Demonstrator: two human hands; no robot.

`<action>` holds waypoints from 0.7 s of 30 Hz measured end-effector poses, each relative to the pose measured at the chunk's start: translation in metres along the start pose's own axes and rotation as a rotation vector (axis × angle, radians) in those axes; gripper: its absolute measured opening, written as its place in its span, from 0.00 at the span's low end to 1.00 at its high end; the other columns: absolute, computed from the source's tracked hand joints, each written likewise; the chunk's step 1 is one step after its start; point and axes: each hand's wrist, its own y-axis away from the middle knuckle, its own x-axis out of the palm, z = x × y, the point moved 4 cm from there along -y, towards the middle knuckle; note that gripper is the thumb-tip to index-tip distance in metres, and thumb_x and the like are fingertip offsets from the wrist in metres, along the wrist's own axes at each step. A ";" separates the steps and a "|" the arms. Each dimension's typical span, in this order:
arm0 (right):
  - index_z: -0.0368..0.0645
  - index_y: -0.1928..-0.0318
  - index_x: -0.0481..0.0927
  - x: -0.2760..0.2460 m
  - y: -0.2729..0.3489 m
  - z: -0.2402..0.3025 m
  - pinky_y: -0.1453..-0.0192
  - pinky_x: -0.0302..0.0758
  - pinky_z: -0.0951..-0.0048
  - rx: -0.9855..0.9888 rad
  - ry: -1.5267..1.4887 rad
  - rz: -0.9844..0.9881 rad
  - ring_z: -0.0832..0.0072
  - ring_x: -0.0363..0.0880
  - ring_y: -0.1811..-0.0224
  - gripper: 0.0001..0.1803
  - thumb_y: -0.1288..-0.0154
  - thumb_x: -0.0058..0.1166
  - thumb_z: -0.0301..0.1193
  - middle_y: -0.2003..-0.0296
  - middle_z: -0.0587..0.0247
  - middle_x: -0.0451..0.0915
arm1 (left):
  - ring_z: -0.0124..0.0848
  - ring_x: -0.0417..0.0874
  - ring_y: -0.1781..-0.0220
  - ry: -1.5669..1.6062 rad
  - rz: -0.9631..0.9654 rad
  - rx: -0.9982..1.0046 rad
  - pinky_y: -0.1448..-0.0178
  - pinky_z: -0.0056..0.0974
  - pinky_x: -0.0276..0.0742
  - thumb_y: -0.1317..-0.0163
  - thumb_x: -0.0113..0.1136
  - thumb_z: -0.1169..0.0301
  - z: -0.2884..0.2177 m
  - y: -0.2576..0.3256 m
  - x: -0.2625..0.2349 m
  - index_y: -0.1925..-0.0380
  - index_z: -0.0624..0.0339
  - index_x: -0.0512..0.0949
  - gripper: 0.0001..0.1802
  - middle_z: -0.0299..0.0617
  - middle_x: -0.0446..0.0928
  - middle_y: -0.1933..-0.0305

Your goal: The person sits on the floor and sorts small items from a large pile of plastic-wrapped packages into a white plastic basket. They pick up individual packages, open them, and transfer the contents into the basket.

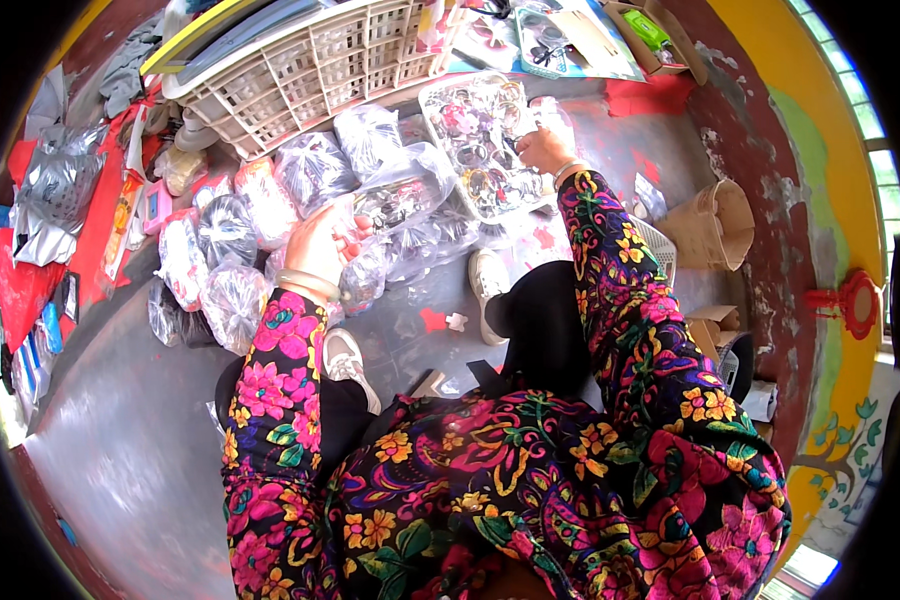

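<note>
While L hand [325, 240] adjoins bag [430, 172], R hand [547, 150] tray [515, 212], grips can't be told; bag prob. soft: hold by rim.

Black sleeves [615, 260] behind both hands carry pink, yellow and green flowers. Left of the left hand [320, 245] sits a bright pink box [157, 207]; beyond, a beige crate [300, 87]. At the right hand [547, 150] — a white tray [439, 138]; farther right, a brown carton [692, 232] — and maroon-and-yellow wall [778, 230].

Shiny grey floor [130, 500], patchy dark-red wall base [760, 170], yellow upper wall [820, 110], bright window [873, 122] rightward.
</note>
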 end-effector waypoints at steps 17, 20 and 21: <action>0.48 0.71 0.81 0.040 0.009 -0.016 0.75 0.73 0.73 0.018 0.105 0.435 0.75 0.75 0.79 0.13 0.65 0.59 0.30 0.79 0.67 0.77 | 0.30 0.75 0.71 0.000 0.026 -0.017 0.73 0.28 0.66 0.43 0.51 0.63 -0.004 0.003 0.009 0.59 0.60 0.72 0.15 0.42 0.74 0.74; 0.47 0.71 0.80 0.014 0.019 0.007 0.76 0.72 0.74 -0.132 -0.078 0.373 0.75 0.74 0.79 0.13 0.64 0.58 0.31 0.78 0.68 0.77 | 0.29 0.75 0.71 0.003 0.011 -0.007 0.73 0.28 0.66 0.43 0.51 0.63 -0.005 0.006 0.004 0.59 0.59 0.72 0.15 0.41 0.74 0.75; 0.47 0.70 0.80 0.005 0.018 0.009 0.75 0.73 0.73 -0.118 -0.076 0.343 0.76 0.75 0.77 0.13 0.63 0.57 0.32 0.78 0.68 0.77 | 0.29 0.76 0.72 0.004 0.011 0.000 0.73 0.28 0.66 0.43 0.51 0.63 -0.005 0.006 0.005 0.60 0.59 0.72 0.15 0.41 0.74 0.75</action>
